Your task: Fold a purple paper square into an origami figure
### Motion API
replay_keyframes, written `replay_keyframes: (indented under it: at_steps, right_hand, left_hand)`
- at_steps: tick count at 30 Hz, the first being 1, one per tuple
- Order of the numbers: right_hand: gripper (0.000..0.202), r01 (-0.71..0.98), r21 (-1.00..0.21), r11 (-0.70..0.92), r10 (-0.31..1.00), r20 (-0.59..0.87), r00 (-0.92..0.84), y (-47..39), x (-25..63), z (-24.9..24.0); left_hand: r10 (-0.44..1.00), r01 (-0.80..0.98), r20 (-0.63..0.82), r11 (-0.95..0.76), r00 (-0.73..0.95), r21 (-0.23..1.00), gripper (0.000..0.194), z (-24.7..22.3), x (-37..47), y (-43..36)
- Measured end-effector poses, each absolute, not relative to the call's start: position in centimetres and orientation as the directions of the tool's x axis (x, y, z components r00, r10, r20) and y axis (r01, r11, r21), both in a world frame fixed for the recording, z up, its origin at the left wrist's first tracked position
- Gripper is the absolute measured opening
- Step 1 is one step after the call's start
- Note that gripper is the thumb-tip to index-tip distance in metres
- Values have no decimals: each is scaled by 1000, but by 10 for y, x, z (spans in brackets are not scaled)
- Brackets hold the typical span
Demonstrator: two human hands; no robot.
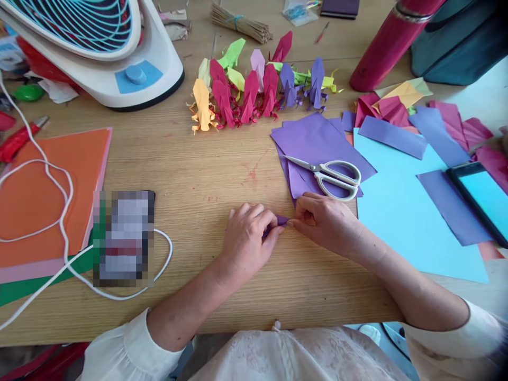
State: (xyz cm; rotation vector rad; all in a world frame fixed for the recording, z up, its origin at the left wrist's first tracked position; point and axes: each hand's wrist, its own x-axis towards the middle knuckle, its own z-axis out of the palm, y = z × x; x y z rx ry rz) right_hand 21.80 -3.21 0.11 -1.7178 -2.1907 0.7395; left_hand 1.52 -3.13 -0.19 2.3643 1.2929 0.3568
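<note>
A small folded piece of purple paper [282,220] lies mostly hidden under my left hand [251,233], which is closed around it with thumb and fingers. At its right tip my right hand [327,222] pinches the paper between thumb and forefinger. Just beyond my right hand, white-handled scissors [337,177] rest on a stack of purple paper sheets [317,136]. Farther back stand several folded paper figures [249,98] in orange, red, purple, pink and green.
On the left are a white fan [159,63], orange paper sheets [51,185], a white cable [65,211] and a blurred phone [125,238]. Light-blue paper [397,211], paper scraps [392,136], another phone [482,198] and a red bottle [381,50] occupy the right.
</note>
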Motion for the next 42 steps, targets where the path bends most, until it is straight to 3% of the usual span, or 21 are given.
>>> replay_keyframes:
  at_steps: [7,12,16,35,42]
  right_hand:
    - [24,806,-561,190,959,-68,-274,-34,220,2]
    - [9,663,-702,258,948,52,-314,-40,212,4]
    - [15,567,-779,269,923,40,-382,-41,207,2]
    - [12,686,-696,211,932,-68,-356,-39,197,4]
    - [13,688,-691,222,928,-67,-368,-40,198,4]
  left_hand:
    - [846,728,19,-470,533,499,13,1,13,-32]
    - [850,751,6,-469,527,465,12,1,16,-32]
    - [844,755,-10,-475,537,451,12,1,15,-31]
    - [870,675,0,-383,494,630,9,6,0,-36]
    - [878,611,2,-334,478,718,27,7,-12,-39]
